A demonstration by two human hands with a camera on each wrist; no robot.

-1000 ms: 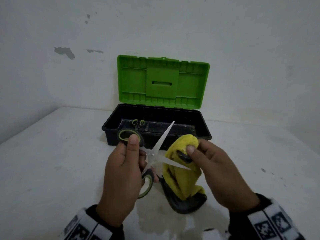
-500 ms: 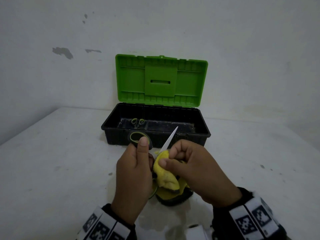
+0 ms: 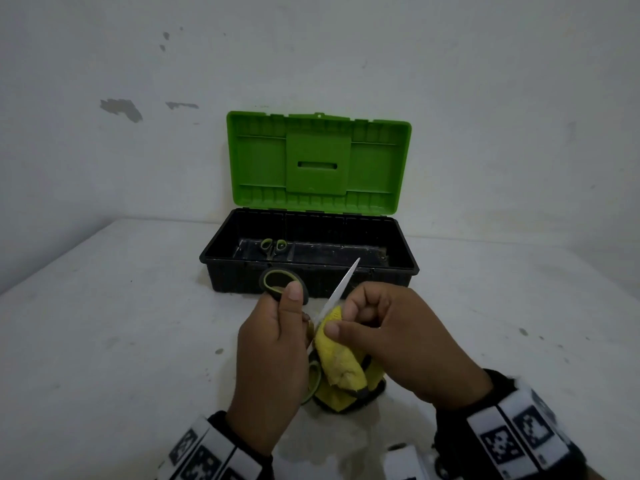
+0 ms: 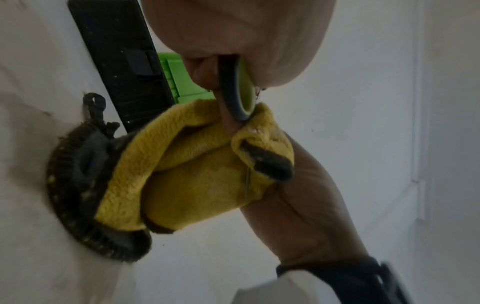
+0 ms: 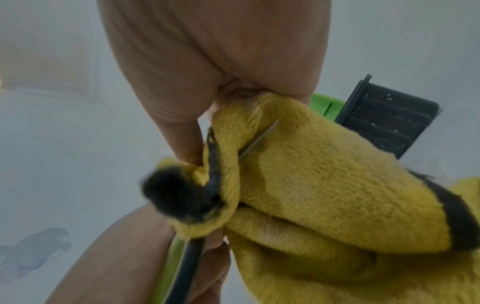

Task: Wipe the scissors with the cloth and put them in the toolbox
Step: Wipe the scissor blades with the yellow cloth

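My left hand (image 3: 277,344) grips the scissors (image 3: 341,284) by their black-and-green handles, thumb on the upper loop (image 3: 278,280). One bare blade points up towards the toolbox; the other blade is hidden inside the cloth. My right hand (image 3: 388,337) pinches the yellow cloth (image 3: 337,358) around that blade near the pivot. In the left wrist view the cloth (image 4: 197,164) hangs down to the table, and a handle loop (image 4: 237,92) shows under my palm. In the right wrist view a blade edge (image 5: 257,139) shows in a fold of the cloth (image 5: 324,185).
The black toolbox (image 3: 221,268) stands open behind my hands, its green lid (image 3: 318,161) upright against the wall. A smaller pair of scissors (image 3: 273,245) lies inside at the left. The white table (image 3: 104,341) stretches to both sides.
The right hand brought the cloth from beside the open blades onto the lower blade and closed on it. Both hands shifted slightly right, and the scissors' upper blade tilted more upright.
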